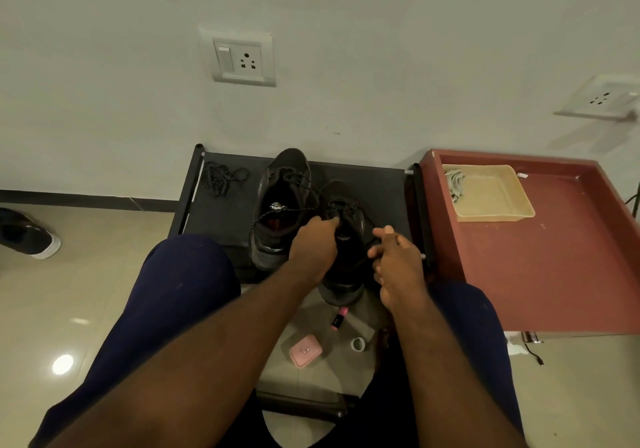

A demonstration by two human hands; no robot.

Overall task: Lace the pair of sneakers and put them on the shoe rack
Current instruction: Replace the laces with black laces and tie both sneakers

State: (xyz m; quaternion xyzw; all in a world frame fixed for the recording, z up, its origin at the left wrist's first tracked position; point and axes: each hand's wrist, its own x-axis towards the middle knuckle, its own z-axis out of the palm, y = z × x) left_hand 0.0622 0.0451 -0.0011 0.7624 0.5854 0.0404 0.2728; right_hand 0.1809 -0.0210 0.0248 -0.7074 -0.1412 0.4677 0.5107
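1. Step: lacing, still mid-way. Both sneakers sit on top of the shoe rack (388,184). The near sneaker (346,239) is the one being worked.
2. Left hand (313,245): fingers curled, pinching the lace (298,210) at the near sneaker's eyelets. That strand runs across from the far sneaker (282,184).
3. Right hand (398,264): just beside the near sneaker, fingers loosely curled, thumb up. Can't tell if it holds a lace end, it's dark on dark.
4. Spare lace bundle (221,177) lies at the rack's back left corner, untouched, so one sneaker likely still needs it.
5. Next: feed the pinched end through the next eyelet, take up slack with the other hand, keep both sides even. Placing comes later.
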